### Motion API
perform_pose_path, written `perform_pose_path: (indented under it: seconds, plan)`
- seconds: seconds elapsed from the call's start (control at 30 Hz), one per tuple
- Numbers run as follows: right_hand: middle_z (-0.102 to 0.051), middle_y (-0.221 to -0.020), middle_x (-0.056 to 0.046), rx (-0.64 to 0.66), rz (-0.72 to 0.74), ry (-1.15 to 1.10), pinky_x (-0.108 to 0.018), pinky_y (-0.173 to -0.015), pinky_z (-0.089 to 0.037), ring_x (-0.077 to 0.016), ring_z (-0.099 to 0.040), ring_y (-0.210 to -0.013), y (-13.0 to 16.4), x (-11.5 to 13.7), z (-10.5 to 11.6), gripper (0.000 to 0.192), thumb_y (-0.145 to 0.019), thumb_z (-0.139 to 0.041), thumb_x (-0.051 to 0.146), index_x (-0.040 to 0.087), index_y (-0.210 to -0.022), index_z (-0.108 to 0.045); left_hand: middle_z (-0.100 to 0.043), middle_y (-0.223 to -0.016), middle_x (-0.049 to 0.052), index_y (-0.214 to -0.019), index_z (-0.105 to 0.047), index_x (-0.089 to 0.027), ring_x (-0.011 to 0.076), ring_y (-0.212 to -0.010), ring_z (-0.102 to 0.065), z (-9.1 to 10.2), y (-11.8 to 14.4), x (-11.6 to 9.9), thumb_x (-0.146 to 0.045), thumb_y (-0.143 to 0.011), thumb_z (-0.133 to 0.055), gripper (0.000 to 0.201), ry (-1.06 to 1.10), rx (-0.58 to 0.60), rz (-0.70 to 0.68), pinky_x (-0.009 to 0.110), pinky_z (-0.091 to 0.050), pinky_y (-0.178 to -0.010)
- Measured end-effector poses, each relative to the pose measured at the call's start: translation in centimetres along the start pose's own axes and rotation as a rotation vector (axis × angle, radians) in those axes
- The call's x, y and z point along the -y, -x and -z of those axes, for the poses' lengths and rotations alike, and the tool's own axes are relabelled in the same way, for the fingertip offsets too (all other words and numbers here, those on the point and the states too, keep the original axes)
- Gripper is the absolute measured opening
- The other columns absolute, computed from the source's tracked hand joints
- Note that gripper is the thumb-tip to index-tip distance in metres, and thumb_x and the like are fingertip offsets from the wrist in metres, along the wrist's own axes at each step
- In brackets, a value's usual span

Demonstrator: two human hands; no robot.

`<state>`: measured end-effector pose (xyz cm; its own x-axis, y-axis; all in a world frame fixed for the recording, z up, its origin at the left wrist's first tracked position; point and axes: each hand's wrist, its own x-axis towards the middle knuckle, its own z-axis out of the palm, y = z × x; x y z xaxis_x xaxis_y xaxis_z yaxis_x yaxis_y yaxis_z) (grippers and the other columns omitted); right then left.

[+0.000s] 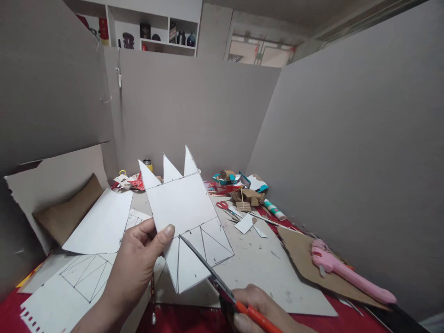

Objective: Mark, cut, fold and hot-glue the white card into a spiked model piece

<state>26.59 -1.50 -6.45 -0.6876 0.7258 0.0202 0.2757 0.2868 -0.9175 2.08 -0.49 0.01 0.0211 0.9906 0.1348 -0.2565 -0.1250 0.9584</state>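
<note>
My left hand (130,266) pinches the left edge of a white card (180,201), thumb on its face. Three pointed spikes rise from the card's top edge, and ruled lines mark triangles across its lower part. In my right hand (260,307) are scissors with red-orange handles (225,291). One blade slants over the card, its tip near the ruled crossline; the other blade is largely hidden behind the card. Below and left lies a spiral-torn paper sheet (52,298) with drawn triangles.
A pink glue gun (350,273) rests on brown cardboard (298,254) at right. Red-handled scissors (223,205), paper scraps (245,224) and a white-green tube (274,210) lie farther back. Grey partitions (194,106) surround the work surface. A thin brush-like stick (153,300) lies in front.
</note>
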Motion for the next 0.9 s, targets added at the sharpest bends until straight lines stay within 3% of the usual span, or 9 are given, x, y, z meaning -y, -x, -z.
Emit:
perform_pose_path:
  seconds: [0.13, 0.5, 0.67, 0.9]
  plan:
    - [-0.031, -0.057, 0.001, -0.006, 0.002, -0.024, -0.022, -0.052, -0.036, -0.0134, -0.034, -0.058, -0.1, -1.0, 0.2, 0.059, -0.082, -0.044, 0.075, 0.019, -0.065, -0.052, -0.078, -0.095, 0.007, -0.109, -0.074, -0.022, 0.0224, -0.08, -0.07, 0.0, 0.0, -0.1, -0.039, -0.077, -0.075, 0.037, -0.01, 0.0, 0.009, 0.033, -0.055, -0.072]
    - [-0.027, -0.057, 0.005, 0.042, -0.025, -0.034, -0.022, -0.045, -0.025, -0.0081, -0.023, -0.051, -0.1, -0.9, 0.3, 0.057, -0.085, -0.045, 0.071, 0.019, -0.062, -0.041, -0.076, -0.106, 0.005, -0.116, -0.071, -0.023, 0.022, -0.093, -0.068, 0.8, -0.5, -0.4, -0.035, -0.085, -0.069, 0.033, -0.028, 0.133, -0.002, 0.034, -0.053, -0.083]
    - [-0.027, -0.057, 0.005, 0.032, -0.036, -0.027, -0.02, -0.045, -0.026, -0.0076, -0.024, -0.051, 0.2, -0.5, 0.3, 0.059, -0.085, -0.042, 0.074, 0.019, -0.063, -0.04, -0.075, -0.107, 0.005, -0.118, -0.069, -0.024, 0.0222, -0.095, -0.068, 1.0, -0.4, -0.5, -0.034, -0.085, -0.068, 0.034, -0.01, 0.175, 0.002, 0.034, -0.052, -0.086]
    - [-0.025, -0.055, 0.005, 0.018, -0.085, -0.038, -0.022, -0.042, -0.022, -0.0077, -0.023, -0.049, -0.1, 0.5, 0.3, 0.064, -0.078, -0.043, 0.081, 0.02, -0.059, -0.035, -0.076, -0.104, 0.007, -0.114, -0.072, -0.023, 0.0245, -0.094, -0.068, 0.8, -0.1, -1.0, -0.035, -0.084, -0.069, 0.033, -0.04, 0.158, -0.034, 0.035, -0.054, -0.082]
